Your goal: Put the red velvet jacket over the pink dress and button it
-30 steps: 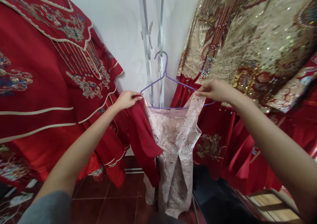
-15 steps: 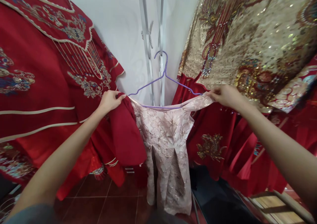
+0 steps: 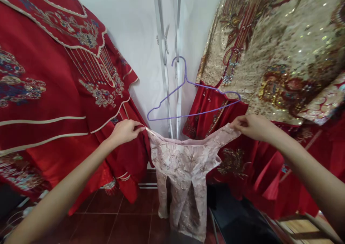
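Before white wall (image 3: 134,24), between red robe (image 3: 61,66) and sequined garment (image 3: 288,53), reaching with arms (image 3: 77,179) spread. Pinching pink dress (image 3: 183,161) by shoulders in left hand (image 3: 125,130) and right hand (image 3: 250,126), just below purple hanger (image 3: 185,78); crowded at both sides, freer above tiled floor (image 3: 132,222).

Red jacket (image 3: 58,64) cut off at left and top edges; collar out of view. Gold top (image 3: 269,53) cropped at top and right. Metal uprights (image 3: 160,24) leave at the top; lower stretch concealed behind the pink dress (image 3: 185,157). Strap ends covered by fingers of left hand (image 3: 126,130) and right hand (image 3: 252,127). Beside the left hand, dark red cloth (image 3: 147,145) merges with the jacket; boundary indeterminate. Dress hem dim, blurred. White cables (image 3: 27,211): indistinct. Black object (image 3: 242,215): identity unclear. Wooden slats (image 3: 298,226): blurred, clipped by bottom edge
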A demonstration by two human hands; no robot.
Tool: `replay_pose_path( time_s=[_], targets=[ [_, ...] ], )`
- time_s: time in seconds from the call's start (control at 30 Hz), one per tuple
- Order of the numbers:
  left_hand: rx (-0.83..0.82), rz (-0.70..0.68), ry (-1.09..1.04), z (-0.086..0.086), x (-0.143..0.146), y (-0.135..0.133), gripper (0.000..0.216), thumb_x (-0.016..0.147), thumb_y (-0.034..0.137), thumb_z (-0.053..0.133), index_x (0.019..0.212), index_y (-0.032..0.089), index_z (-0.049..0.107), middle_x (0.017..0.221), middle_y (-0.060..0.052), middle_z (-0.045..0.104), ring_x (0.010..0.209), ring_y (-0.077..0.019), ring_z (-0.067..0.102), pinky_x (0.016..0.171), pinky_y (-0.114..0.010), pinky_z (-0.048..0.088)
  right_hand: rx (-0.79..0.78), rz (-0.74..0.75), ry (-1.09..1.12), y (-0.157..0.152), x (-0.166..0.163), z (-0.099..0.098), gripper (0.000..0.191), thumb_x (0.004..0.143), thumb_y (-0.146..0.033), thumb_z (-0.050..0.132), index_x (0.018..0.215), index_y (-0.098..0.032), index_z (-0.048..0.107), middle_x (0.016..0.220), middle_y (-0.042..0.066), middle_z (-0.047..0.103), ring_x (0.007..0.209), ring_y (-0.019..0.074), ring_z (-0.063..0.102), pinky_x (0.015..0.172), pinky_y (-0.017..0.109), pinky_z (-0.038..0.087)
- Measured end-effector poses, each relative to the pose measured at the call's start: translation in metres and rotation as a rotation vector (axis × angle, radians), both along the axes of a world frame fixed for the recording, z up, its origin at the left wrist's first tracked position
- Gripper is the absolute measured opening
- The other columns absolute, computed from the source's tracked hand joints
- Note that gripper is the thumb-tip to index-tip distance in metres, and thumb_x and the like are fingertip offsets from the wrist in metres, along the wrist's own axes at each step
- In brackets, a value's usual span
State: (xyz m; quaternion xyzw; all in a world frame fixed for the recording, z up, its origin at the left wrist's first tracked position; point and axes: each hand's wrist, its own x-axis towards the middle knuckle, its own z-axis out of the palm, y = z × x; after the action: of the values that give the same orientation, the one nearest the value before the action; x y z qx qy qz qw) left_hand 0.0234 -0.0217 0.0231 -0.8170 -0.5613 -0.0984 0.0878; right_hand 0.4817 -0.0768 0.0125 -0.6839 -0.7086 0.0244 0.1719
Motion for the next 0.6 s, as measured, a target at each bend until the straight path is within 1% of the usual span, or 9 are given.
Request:
replay_pose_path(
  time_s=[0.07, 0.13, 0.2, 0.27, 0.33, 0.4, 0.47, 0.53, 0.6],
  targets=[
    [-0.006, -0.022, 0.03, 0.003, 0.009, -0.01, 0.041, 0.088, 0.051, 0.044, 0.101, 0.024, 0.073, 0.084, -0.007, 0.074, 0.075, -0.0227, 0.067, 0.061, -0.027, 0.039, 0.065, 0.08, 0.092, -0.014, -0.013, 0.007, 0.021, 0.083, -0.037, 0.052, 0.079, -0.022, 0.067, 0.076, 0.005, 0.071, 0.07, 0.0222, 0.065, 0.065, 0.032, 0.045],
    [-0.045, -0.126, 0.015, 0.009, 0.018, -0.017, 0.038, 0.089, 0.05, 0.046, 0.101, 0.025, 0.073, 0.084, -0.006, 0.074, 0.074, -0.0206, 0.066, 0.063, -0.027, 0.042, 0.125, 0.178, 0.2, -0.025, -0.026, 0.014, 0.024, 0.086, -0.041, 0.05, 0.08, -0.022, 0.063, 0.081, 0.005, 0.071, 0.074, 0.0211, 0.065, 0.07, 0.032, 0.046],
    [-0.119, -0.341, -0.03, 0.015, 0.029, -0.022, 0.033, 0.09, 0.046, 0.049, 0.098, 0.024, 0.073, 0.089, -0.005, 0.073, 0.079, -0.0187, 0.066, 0.07, -0.027, 0.046, 0.213, 0.227, 0.228, -0.031, -0.039, 0.02, 0.025, 0.088, -0.043, 0.05, 0.079, -0.022, 0.06, 0.082, 0.005, 0.07, 0.075, 0.0205, 0.064, 0.073, 0.033, 0.045],
    [-0.167, -0.575, -0.085, 0.017, 0.044, -0.024, 0.028, 0.091, 0.039, 0.05, 0.092, 0.022, 0.072, 0.095, -0.005, 0.072, 0.096, -0.0189, 0.064, 0.082, -0.028, 0.047, 0.297, 0.223, 0.208, -0.035, -0.048, 0.024, 0.024, 0.089, -0.042, 0.049, 0.08, -0.022, 0.058, 0.081, 0.004, 0.068, 0.073, 0.02, 0.062, 0.071, 0.033, 0.044],
    [-0.146, -0.729, -0.124, 0.016, 0.062, -0.021, 0.024, 0.092, 0.033, 0.051, 0.087, 0.021, 0.071, 0.094, -0.003, 0.072, 0.114, -0.0198, 0.058, 0.096, -0.033, 0.044, 0.348, 0.22, 0.208, -0.036, -0.055, 0.028, 0.022, 0.09, -0.04, 0.049, 0.081, -0.022, 0.058, 0.079, 0.003, 0.067, 0.07, 0.0191, 0.06, 0.068, 0.032, 0.043],
    [-0.078, -0.782, -0.151, 0.011, 0.079, -0.014, 0.021, 0.092, 0.03, 0.052, 0.085, 0.021, 0.07, 0.093, -0.002, 0.073, 0.123, -0.0202, 0.054, 0.109, -0.04, 0.035, 0.375, 0.21, 0.211, -0.037, -0.058, 0.032, 0.022, 0.09, -0.041, 0.048, 0.082, -0.023, 0.058, 0.077, 0.003, 0.066, 0.067, 0.0181, 0.058, 0.065, 0.031, 0.042],
    [-0.048, -0.779, -0.18, 0.004, 0.094, -0.004, 0.019, 0.092, 0.028, 0.052, 0.085, 0.02, 0.069, 0.096, -0.001, 0.074, 0.125, -0.0207, 0.053, 0.115, -0.045, 0.026, 0.381, 0.204, 0.217, -0.037, -0.058, 0.035, 0.023, 0.09, -0.042, 0.049, 0.082, -0.022, 0.058, 0.075, 0.003, 0.065, 0.064, 0.0174, 0.056, 0.063, 0.03, 0.04],
    [-0.062, -0.757, -0.211, -0.004, 0.103, 0.006, 0.02, 0.092, 0.027, 0.051, 0.085, 0.019, 0.068, 0.098, -0.003, 0.074, 0.128, -0.0219, 0.052, 0.115, -0.045, 0.027, 0.372, 0.194, 0.237, -0.037, -0.056, 0.036, 0.024, 0.089, -0.043, 0.05, 0.081, -0.022, 0.058, 0.075, 0.003, 0.065, 0.063, 0.017, 0.056, 0.062, 0.03, 0.04],
    [-0.078, -0.738, -0.256, -0.012, 0.105, 0.014, 0.022, 0.092, 0.029, 0.051, 0.086, 0.019, 0.069, 0.1, -0.006, 0.074, 0.129, -0.0224, 0.051, 0.111, -0.041, 0.035, 0.362, 0.167, 0.257, -0.036, -0.051, 0.036, 0.025, 0.088, -0.044, 0.049, 0.081, -0.022, 0.057, 0.074, 0.003, 0.064, 0.063, 0.0171, 0.055, 0.062, 0.03, 0.04]
  ],
)
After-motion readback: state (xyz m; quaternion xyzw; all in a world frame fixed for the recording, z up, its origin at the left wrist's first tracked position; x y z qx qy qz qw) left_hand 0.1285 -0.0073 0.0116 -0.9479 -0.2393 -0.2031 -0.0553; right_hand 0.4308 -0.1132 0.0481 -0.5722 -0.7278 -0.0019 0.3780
